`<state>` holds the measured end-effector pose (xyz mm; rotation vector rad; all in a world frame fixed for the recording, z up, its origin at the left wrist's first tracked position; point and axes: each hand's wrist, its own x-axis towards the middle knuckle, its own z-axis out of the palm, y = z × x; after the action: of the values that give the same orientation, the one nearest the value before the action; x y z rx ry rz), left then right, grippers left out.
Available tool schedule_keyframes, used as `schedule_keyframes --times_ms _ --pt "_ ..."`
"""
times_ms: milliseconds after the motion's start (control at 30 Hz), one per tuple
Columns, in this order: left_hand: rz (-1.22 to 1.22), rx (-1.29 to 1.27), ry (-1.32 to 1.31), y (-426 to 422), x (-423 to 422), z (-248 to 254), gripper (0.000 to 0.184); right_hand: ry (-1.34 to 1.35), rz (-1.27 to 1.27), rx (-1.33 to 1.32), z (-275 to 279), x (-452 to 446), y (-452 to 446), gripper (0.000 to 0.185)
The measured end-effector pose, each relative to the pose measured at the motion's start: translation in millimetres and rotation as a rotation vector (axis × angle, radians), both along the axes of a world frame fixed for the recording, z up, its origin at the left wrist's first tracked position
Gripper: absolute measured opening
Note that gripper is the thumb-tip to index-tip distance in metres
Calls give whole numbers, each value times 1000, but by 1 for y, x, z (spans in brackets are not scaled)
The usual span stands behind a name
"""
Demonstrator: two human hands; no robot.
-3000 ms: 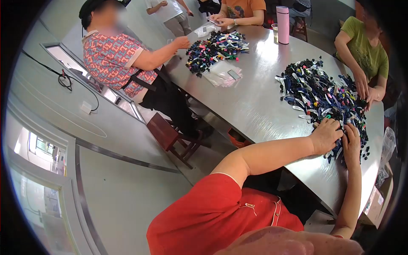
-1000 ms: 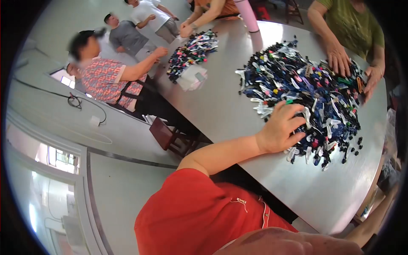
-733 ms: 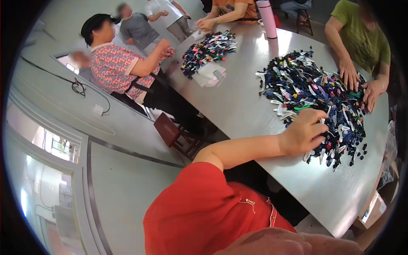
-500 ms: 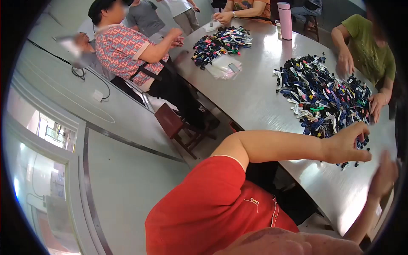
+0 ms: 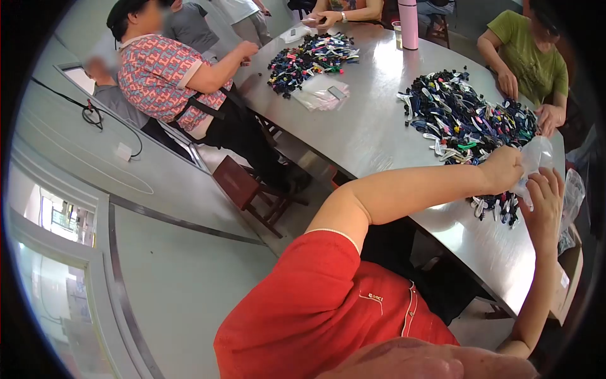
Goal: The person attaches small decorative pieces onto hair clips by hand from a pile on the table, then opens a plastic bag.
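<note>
A clear plastic bag point(image 5: 536, 153) is stretched between my hands over the right end of the metal table point(image 5: 372, 126). My left hand point(image 5: 503, 169) is closed, pinching the bag's near side. My right hand point(image 5: 544, 201) grips the bag's lower edge, fingers bent against the film. Beside my left hand spreads a large heap of small clips point(image 5: 464, 120), mostly black, dark blue and white, with a few bright ones. Some clips lie below my wrists, partly hidden by my left forearm.
Across the table a person in a green shirt point(image 5: 530, 57) has both hands at the heap. A second clip pile point(image 5: 309, 60) and flat plastic bags point(image 5: 319, 93) lie farther left. A pink bottle point(image 5: 409, 25) stands at the back. A cardboard box point(image 5: 570, 271) sits at right.
My hands were apart with no bag visible in them. Now they have come together on a clear plastic bag. The view has shifted slightly.
</note>
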<state>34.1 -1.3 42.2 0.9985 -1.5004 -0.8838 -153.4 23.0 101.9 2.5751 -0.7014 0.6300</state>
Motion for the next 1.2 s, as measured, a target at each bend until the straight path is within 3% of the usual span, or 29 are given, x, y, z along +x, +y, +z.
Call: schedule_keyframes --times_ms 67,133,200,267,333,400,467,667,833,900,933,1000,1033,1067,1133,1167,1200 --pt "20 -13 -230 3 7 11 21 -33 30 15 0 0 -1 36" --pt "33 -49 -292 -8 12 5 20 -14 137 49 -2 0 2 28" --pt "258 -113 -557 -14 19 2 18 31 104 54 -11 0 8 25" --pt "265 -91 -567 -29 27 -7 21 126 45 77 -22 1 15 23" --pt "282 -253 -293 -34 28 -10 19 90 36 100 -29 -1 11 24" --pt "197 -173 -212 -38 22 -15 16 54 18 146 -31 -3 10 24" --pt "-81 4 208 -41 17 -23 21 42 26 115 -33 -2 10 24" --pt "-326 183 360 13 12 2 26 -117 93 177 -21 6 26 27" --pt "-188 315 280 4 19 -11 29 -359 194 246 -18 8 35 49" --pt "-252 540 549 9 21 -5 56 -390 -36 336 -47 -5 14 48" --pt "-255 538 548 19 21 5 56 -390 -38 333 -48 -2 12 48" --pt "-73 486 645 49 16 19 74 -587 -27 185 -47 4 5 41" --pt "-15 279 511 59 14 13 73 -670 -39 269 -49 4 3 39" --pt "-17 280 510 57 12 0 73 -671 -42 268 -51 5 1 39" --pt "90 -332 -99 56 10 -9 65 -848 -26 513 -53 8 0 40" --pt "-62 -126 4 53 9 -13 61 -908 -22 592 -53 10 0 41" --pt "-66 -127 7 56 11 -7 61 -916 -96 704 -52 15 1 41"
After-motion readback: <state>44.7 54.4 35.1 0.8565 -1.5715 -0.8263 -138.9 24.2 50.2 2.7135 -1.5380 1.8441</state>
